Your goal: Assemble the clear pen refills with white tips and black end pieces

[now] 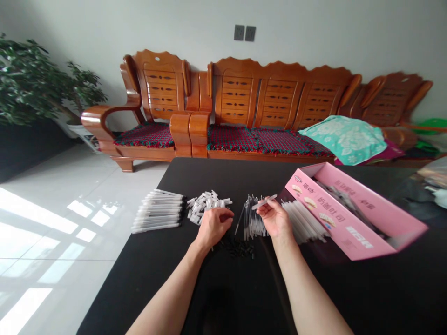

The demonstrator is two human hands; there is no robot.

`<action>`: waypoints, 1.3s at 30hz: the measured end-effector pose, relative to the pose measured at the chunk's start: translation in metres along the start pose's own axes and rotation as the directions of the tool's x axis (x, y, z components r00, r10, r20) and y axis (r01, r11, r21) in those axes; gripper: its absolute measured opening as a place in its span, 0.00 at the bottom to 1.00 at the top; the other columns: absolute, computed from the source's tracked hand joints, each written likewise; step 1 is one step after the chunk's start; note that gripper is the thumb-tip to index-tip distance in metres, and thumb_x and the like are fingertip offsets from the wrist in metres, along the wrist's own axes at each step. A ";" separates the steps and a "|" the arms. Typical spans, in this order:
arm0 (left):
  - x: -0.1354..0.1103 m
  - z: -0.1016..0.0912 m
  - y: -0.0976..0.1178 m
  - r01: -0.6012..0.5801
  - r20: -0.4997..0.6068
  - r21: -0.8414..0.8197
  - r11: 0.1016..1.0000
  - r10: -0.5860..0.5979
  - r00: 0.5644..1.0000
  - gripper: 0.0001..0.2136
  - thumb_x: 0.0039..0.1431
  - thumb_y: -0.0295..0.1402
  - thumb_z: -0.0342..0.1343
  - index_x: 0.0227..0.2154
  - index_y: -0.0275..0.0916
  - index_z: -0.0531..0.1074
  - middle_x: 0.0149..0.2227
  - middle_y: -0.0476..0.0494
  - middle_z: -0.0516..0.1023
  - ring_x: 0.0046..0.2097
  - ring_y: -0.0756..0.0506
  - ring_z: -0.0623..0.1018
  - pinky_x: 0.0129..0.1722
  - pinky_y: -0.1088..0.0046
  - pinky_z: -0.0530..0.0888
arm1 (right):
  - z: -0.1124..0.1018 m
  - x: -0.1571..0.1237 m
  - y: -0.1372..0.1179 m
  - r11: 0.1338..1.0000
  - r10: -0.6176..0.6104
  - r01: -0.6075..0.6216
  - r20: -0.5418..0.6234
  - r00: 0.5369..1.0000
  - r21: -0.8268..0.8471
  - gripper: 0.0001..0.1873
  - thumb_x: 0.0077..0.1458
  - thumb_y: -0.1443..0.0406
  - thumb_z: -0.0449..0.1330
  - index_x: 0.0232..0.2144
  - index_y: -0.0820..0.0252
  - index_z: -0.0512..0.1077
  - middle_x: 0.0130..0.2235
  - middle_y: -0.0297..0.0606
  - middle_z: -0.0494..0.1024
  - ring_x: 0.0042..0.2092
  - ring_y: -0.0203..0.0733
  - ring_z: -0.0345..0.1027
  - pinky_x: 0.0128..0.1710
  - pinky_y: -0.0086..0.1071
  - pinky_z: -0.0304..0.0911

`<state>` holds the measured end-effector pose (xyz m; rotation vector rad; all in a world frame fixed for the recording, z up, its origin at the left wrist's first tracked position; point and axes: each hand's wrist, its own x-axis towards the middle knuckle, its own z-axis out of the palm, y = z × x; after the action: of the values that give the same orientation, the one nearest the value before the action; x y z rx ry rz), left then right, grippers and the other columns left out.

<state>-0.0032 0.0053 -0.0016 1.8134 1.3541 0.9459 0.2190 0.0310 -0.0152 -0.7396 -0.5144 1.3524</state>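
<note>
My right hand (277, 218) is closed on a translucent white pen barrel (264, 202), which it holds at a slant above the pen refills (254, 223). With its fingers bent together, my left hand (214, 226) is at the near side of a heap of clear-white pen caps (206, 204); what its fingertips hold, if anything, is hidden. Small black plugs (239, 247) lie loose just right of that hand's wrist. More white barrels (305, 223) are laid side by side to the right of my right hand. At the far left, assembled-looking pens (159, 211) form a stack.
A pink open box (331, 221) with grey-white pieces inside stands at the right of the black table (223, 288). Behind the table is a wooden sofa (237, 93) with a turquoise cloth (349, 137). Potted plants (42, 88) stand at left.
</note>
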 end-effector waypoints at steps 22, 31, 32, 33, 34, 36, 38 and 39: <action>0.004 0.006 0.008 0.256 0.161 -0.773 0.580 -0.211 0.964 0.20 0.40 0.37 0.72 0.34 0.32 0.74 0.28 0.45 0.78 0.29 0.48 0.79 0.29 0.75 0.76 | 0.022 -0.016 0.013 0.979 -0.003 0.026 0.110 0.994 -0.203 0.13 0.43 0.64 0.71 0.30 0.60 0.72 0.28 0.39 0.83 0.24 0.42 0.77 0.23 0.31 0.75; 0.004 0.006 0.007 0.256 0.162 -0.776 0.576 -0.211 0.964 0.20 0.40 0.37 0.73 0.34 0.32 0.74 0.28 0.45 0.78 0.29 0.48 0.79 0.29 0.75 0.76 | 0.024 -0.017 0.013 0.973 -0.008 0.037 0.126 0.992 -0.229 0.12 0.43 0.64 0.70 0.30 0.60 0.71 0.27 0.38 0.82 0.24 0.42 0.77 0.24 0.32 0.74; 0.004 0.006 0.007 0.255 0.158 -0.775 0.579 -0.212 0.964 0.20 0.41 0.37 0.73 0.34 0.32 0.74 0.28 0.45 0.78 0.29 0.48 0.79 0.29 0.75 0.76 | 0.023 -0.017 0.013 0.973 -0.008 0.037 0.126 0.992 -0.229 0.12 0.43 0.64 0.70 0.30 0.60 0.71 0.27 0.38 0.82 0.24 0.42 0.77 0.24 0.32 0.74; 0.004 0.006 0.008 0.252 0.156 -0.773 0.582 -0.212 0.965 0.20 0.41 0.37 0.72 0.34 0.32 0.74 0.28 0.45 0.78 0.29 0.48 0.79 0.30 0.75 0.76 | 0.023 -0.017 0.013 0.972 -0.008 0.037 0.124 0.992 -0.230 0.12 0.43 0.64 0.70 0.30 0.60 0.71 0.27 0.38 0.82 0.24 0.42 0.77 0.24 0.32 0.74; 0.004 0.006 0.008 0.251 0.153 -0.772 0.584 -0.212 0.965 0.20 0.41 0.37 0.72 0.34 0.32 0.74 0.28 0.45 0.78 0.29 0.48 0.79 0.30 0.75 0.76 | 0.023 -0.017 0.014 0.972 -0.008 0.036 0.121 0.993 -0.231 0.12 0.43 0.65 0.70 0.30 0.60 0.71 0.27 0.38 0.82 0.24 0.42 0.77 0.24 0.32 0.74; 0.004 0.006 0.008 0.249 0.151 -0.769 0.588 -0.212 0.965 0.20 0.41 0.37 0.72 0.34 0.32 0.74 0.28 0.45 0.78 0.29 0.48 0.79 0.30 0.74 0.76 | 0.023 -0.016 0.014 0.972 -0.008 0.035 0.116 0.993 -0.233 0.13 0.43 0.65 0.70 0.31 0.61 0.71 0.27 0.39 0.82 0.24 0.43 0.77 0.23 0.32 0.74; 0.004 0.007 0.008 0.250 0.150 -0.768 0.590 -0.214 0.965 0.20 0.41 0.37 0.73 0.34 0.31 0.74 0.27 0.44 0.78 0.29 0.47 0.79 0.30 0.74 0.76 | 0.023 -0.016 0.015 0.971 -0.008 0.035 0.116 0.993 -0.236 0.13 0.43 0.65 0.70 0.31 0.61 0.72 0.27 0.39 0.82 0.24 0.43 0.77 0.23 0.32 0.74; 0.004 0.007 0.008 0.248 0.148 -0.769 0.589 -0.212 0.966 0.20 0.41 0.38 0.72 0.33 0.31 0.74 0.27 0.44 0.78 0.29 0.47 0.79 0.30 0.74 0.76 | 0.022 -0.016 0.015 0.971 -0.008 0.036 0.117 0.993 -0.237 0.13 0.44 0.65 0.70 0.31 0.61 0.72 0.27 0.39 0.82 0.24 0.43 0.77 0.23 0.32 0.74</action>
<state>0.0075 0.0070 0.0023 0.9360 0.8785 1.1122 0.1900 0.0198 -0.0097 -0.8519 -0.7858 1.3310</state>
